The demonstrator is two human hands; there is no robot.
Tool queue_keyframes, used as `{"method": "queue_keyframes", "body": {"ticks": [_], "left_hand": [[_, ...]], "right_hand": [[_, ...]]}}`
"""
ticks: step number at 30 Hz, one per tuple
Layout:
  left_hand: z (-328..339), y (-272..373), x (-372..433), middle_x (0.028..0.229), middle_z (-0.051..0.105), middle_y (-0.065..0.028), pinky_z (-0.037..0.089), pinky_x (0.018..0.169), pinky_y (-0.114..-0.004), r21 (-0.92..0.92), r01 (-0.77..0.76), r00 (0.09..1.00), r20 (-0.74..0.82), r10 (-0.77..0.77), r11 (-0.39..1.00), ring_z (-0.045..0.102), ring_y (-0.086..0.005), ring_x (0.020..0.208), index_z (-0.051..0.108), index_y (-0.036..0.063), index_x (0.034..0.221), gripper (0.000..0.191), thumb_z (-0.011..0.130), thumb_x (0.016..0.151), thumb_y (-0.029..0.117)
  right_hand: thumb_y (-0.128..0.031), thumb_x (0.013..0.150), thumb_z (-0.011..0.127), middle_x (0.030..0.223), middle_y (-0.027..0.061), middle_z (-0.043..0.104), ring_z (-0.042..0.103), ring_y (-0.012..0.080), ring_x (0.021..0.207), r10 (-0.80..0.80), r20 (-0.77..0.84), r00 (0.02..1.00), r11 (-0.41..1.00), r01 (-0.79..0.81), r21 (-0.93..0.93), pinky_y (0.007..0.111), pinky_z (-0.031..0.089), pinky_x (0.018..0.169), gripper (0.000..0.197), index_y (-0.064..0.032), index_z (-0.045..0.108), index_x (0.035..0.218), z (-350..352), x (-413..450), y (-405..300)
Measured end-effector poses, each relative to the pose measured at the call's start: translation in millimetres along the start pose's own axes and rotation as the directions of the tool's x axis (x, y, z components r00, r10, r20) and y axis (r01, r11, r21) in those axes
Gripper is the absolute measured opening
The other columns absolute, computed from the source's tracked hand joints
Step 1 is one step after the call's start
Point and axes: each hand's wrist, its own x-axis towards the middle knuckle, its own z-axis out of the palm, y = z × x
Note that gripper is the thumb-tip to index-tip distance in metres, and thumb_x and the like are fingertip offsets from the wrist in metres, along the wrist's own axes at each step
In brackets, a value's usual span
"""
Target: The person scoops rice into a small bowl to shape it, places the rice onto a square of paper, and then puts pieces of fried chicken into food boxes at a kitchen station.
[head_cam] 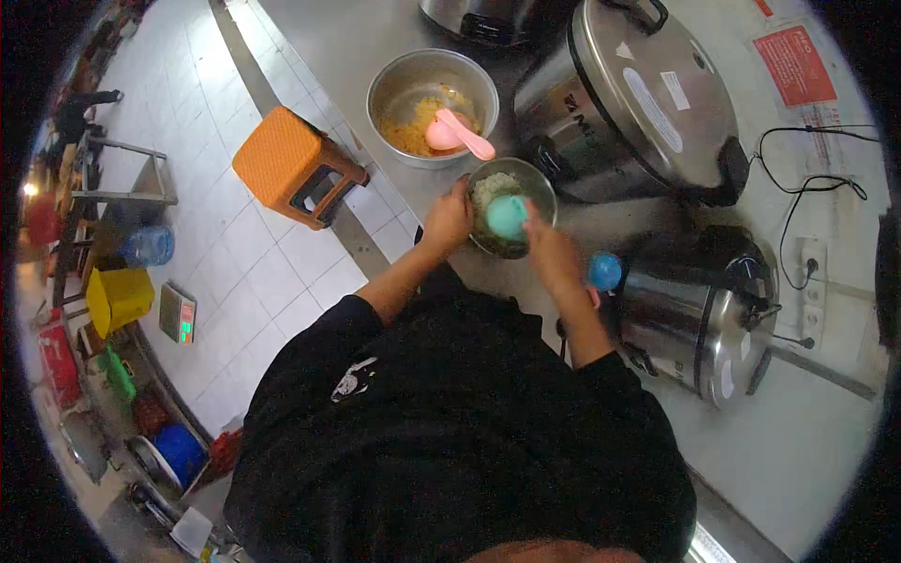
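Observation:
My left hand [450, 222] grips the side of a small metal bowl [547, 191] on the steel counter. Pale, grainy food [496, 184], perhaps rice, lies in that bowl. In my right hand [552, 257] is the handle of a turquoise plastic rice scoop [505, 217], whose rounded head sits in the bowl over the food. Just beyond stands a larger metal bowl [386, 81] with yellowish food [405, 135] in it. A pink plastic scoop [450, 134] rests in the larger bowl, its handle across the rim. What lies under the turquoise scoop is hidden.
Large steel rice cookers [662, 91] [676, 324] crowd the steel counter [317, 35] on the right. A blue scoop [605, 271] is beside my right forearm. An orange plastic stool [281, 165] stands on the tiled floor; a digital scale [177, 313] is at left. Cables run to wall sockets [814, 288].

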Motion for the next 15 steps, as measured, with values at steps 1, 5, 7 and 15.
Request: {"method": "queue_keyframes", "body": {"ticks": [1, 5, 7, 15], "left_hand": [[2.2, 0.5, 3.2, 0.086, 0.066, -0.033, 0.05, 0.071, -0.062, -0.002, -0.014, 1.0, 0.01, 0.014, 1.0, 0.065, -0.0503, 0.076, 0.045, 0.0055, 0.137, 0.045, 0.053, 0.094, 0.012], [7.1, -2.6, 9.2, 0.081, 0.067, -0.0294, 0.05, 0.068, -0.06, -0.001, -0.05, 0.999, 0.004, 0.05, 0.999, 0.065, -0.0488, 0.075, 0.046, 0.0043, 0.137, 0.045, 0.053, 0.093, 0.012], [6.4, -9.0, 8.4, 0.081, 0.067, -0.0287, 0.051, 0.068, -0.059, 0.004, -0.046, 0.999, -0.011, 0.046, 0.999, 0.065, -0.0483, 0.075, 0.046, 0.0038, 0.137, 0.045, 0.052, 0.093, 0.012], [26.6, -38.6, 6.6, 0.091, 0.067, -0.0296, 0.053, 0.069, -0.056, 0.011, -0.157, 0.988, -0.002, 0.157, 0.988, 0.067, -0.0447, 0.079, 0.039, 0.0015, 0.145, 0.057, 0.054, 0.09, 0.007]], "right_hand": [[-0.032, 0.099, 0.053, 0.091, 0.0213, 0.071, 0.069, 0.0423, 0.075, 0.015, -0.009, 1.0, 1.0, -0.015, 0.002, 0.054, 0.055, 0.071, 0.048, -0.0235, 0.049, 0.146, 10.8, -4.8, -0.3], [-0.032, 0.101, 0.054, 0.091, 0.0216, 0.07, 0.067, 0.0418, 0.074, -0.038, -0.107, 0.994, 0.989, 0.022, -0.147, 0.051, 0.053, 0.068, 0.04, -0.0251, 0.058, 0.14, 11.6, 6.5, 7.5], [-0.032, 0.101, 0.054, 0.091, 0.0214, 0.07, 0.067, 0.0413, 0.073, -0.035, -0.052, 0.998, 0.998, 0.032, -0.058, 0.051, 0.053, 0.068, 0.039, -0.0248, 0.059, 0.14, -13.8, 11.9, 4.3], [-0.026, 0.1, 0.055, 0.094, 0.0278, 0.066, 0.069, 0.0394, 0.081, -0.08, -0.185, 0.98, 0.968, 0.12, 0.221, 0.044, 0.052, 0.071, 0.043, -0.0127, 0.056, 0.14, 20.1, 67.8, 23.0]]}}
